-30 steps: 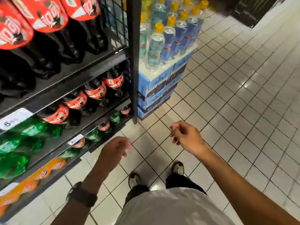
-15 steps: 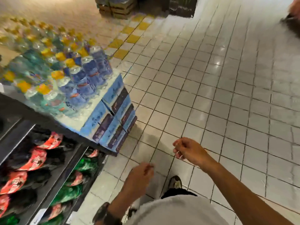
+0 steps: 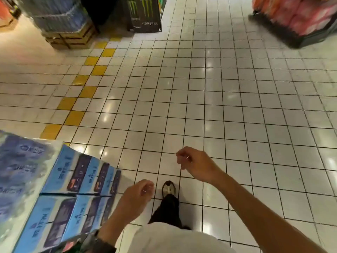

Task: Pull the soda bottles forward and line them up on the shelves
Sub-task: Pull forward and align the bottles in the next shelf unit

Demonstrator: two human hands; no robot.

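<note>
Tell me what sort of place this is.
Most likely a supermarket aisle: stacked blue cartons at lower left, a Monster-branded display stand at the far end, and shrink-wrapped stock on a wooden pallet, all on a tiled floor.

I count two hands, the left hand (image 3: 135, 201) at six o'clock and the right hand (image 3: 196, 165) nearer five; one shoe (image 3: 169, 189) between them; one wristwatch (image 3: 92, 241) at seven; one stack of blue cartons (image 3: 69, 189), two tiers showing, at eight; one Monster display (image 3: 144, 13) at twelve; one wrapped pallet (image 3: 60, 19) at eleven; one rack (image 3: 306, 38) at one.
</note>
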